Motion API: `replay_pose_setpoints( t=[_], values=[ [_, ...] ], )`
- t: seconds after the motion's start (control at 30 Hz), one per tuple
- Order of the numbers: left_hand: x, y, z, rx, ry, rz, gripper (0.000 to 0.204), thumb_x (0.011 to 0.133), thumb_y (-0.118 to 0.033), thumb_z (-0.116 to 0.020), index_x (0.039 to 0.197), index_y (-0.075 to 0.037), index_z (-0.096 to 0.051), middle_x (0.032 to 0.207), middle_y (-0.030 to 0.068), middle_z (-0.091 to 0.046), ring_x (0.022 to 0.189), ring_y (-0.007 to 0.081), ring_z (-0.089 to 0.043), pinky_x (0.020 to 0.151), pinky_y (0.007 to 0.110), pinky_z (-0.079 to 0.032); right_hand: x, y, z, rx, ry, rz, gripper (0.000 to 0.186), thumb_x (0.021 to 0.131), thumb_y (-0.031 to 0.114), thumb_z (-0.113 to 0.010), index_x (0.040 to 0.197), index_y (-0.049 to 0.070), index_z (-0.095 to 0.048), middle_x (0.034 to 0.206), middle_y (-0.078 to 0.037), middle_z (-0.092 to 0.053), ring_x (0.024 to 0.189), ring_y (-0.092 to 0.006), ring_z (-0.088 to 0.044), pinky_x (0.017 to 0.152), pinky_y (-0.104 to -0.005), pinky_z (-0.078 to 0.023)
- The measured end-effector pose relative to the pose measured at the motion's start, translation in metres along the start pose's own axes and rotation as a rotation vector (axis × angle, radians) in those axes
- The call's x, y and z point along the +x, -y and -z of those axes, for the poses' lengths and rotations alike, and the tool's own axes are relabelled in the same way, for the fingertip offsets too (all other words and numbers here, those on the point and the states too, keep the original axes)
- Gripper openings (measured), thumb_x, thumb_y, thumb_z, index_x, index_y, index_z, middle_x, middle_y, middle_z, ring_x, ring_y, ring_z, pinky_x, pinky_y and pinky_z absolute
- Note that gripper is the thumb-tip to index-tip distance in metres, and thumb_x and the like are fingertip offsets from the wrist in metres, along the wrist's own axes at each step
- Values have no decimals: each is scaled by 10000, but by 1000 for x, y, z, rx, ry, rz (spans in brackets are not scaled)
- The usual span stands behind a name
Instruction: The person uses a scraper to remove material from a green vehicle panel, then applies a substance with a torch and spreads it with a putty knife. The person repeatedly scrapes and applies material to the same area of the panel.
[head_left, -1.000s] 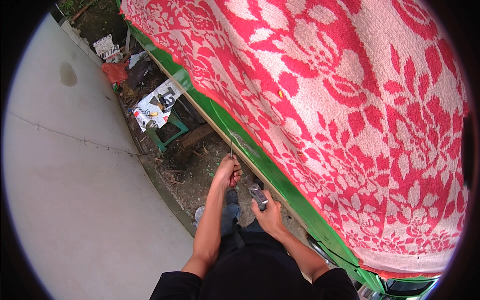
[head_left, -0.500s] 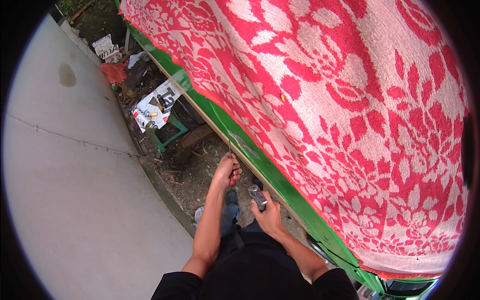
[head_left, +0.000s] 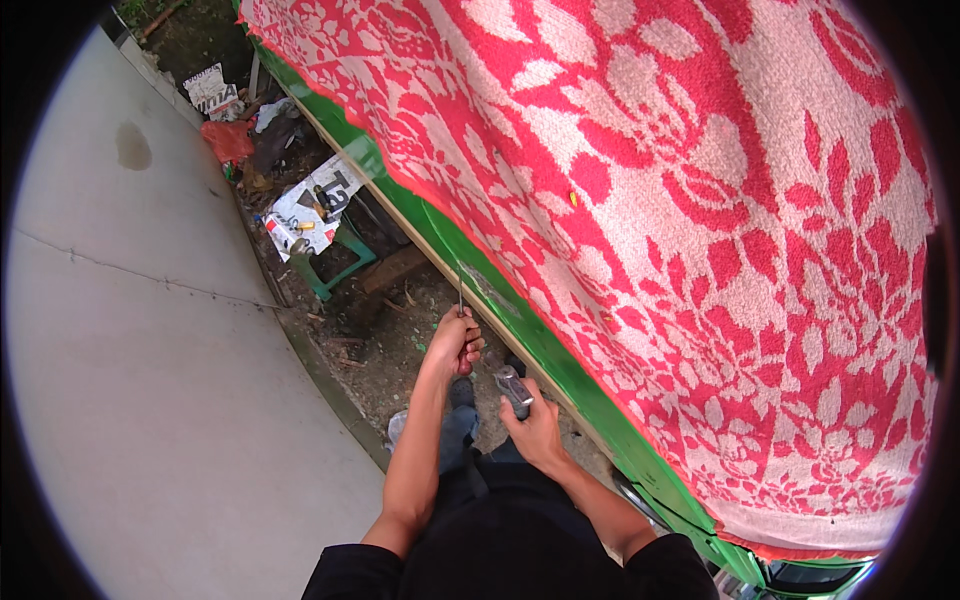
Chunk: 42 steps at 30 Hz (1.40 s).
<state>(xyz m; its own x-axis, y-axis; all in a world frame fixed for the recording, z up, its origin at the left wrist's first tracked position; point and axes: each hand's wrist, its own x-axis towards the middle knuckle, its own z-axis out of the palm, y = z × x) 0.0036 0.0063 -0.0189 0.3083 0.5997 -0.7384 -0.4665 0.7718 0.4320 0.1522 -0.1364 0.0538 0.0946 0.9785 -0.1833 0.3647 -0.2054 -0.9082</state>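
Observation:
In my left hand [head_left: 455,337] is a screwdriver-like tool [head_left: 460,292]; its thin metal shaft points up at the lower edge of a green painted panel [head_left: 425,218], and a red handle end shows below my fist. I cannot tell whether the tip touches the panel. Near the shaft the paint has a rough grey patch [head_left: 490,290]. Slightly lower and to the right, my right hand [head_left: 537,435] is closed round a hammer [head_left: 514,388], its metal head up and apart from the tool. Most of the hammer's handle is hidden by the hand.
A red-and-white floral towel [head_left: 690,280] drapes over the green body on the right. Along the panel's lower edge runs a wooden strip [head_left: 408,230]. To the left stands a pale curved wall [head_left: 170,380]. A green stool [head_left: 345,262] bears a printed sheet [head_left: 300,222] and small items. Litter lies beyond.
Both hands keep their grips and almost the same places. The towel's pattern has shifted slightly to the right in the view.

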Motion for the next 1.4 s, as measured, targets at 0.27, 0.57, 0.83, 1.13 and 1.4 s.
replay_pose_setpoints(
  t=[0.27, 0.57, 0.83, 1.13, 1.4],
  values=[
    [8, 6, 4, -39, 2, 30, 235, 874, 36, -429, 949, -174, -356, 597, -16, -332, 434, 107, -321, 352, 279, -237, -2, 0, 3, -17, -14, 13, 206, 914, 131, -681, 1066, 28, -587, 672, -71, -588, 594, -91, -520, 565, -298, -454],
    [7, 7, 2, -38, -6, 42, 239, 874, 39, -426, 949, -177, -354, 596, -15, -331, 433, 106, -318, 349, 276, -234, -5, -6, 1, 7, 0, -16, 204, 918, 131, -678, 1066, 24, -588, 677, -72, -598, 604, -87, -533, 567, -299, -462],
    [22, 6, 5, -69, -8, 40, 218, 886, 40, -418, 938, -166, -365, 603, -17, -332, 442, 97, -320, 355, 264, -243, -4, -1, 2, -9, -5, -11, 185, 919, 125, -678, 1045, 24, -589, 670, -64, -584, 596, -86, -515, 554, -298, -451],
    [14, 1, 2, -24, -9, -18, 205, 897, 33, -418, 961, -153, -360, 608, -16, -331, 443, 93, -316, 354, 260, -254, -5, -2, 4, 5, -28, 2, 158, 917, 118, -674, 1018, 30, -591, 672, -47, -568, 596, -82, -496, 548, -294, -436],
    [-16, 22, -14, 94, 8, 26, 205, 891, 1, -453, 944, -178, -366, 605, -24, -337, 451, 100, -316, 357, 273, -266, -7, -3, 2, -11, -33, 33, 165, 913, 115, -675, 1024, 28, -590, 675, -59, -577, 593, -84, -499, 545, -298, -436]
  ],
)
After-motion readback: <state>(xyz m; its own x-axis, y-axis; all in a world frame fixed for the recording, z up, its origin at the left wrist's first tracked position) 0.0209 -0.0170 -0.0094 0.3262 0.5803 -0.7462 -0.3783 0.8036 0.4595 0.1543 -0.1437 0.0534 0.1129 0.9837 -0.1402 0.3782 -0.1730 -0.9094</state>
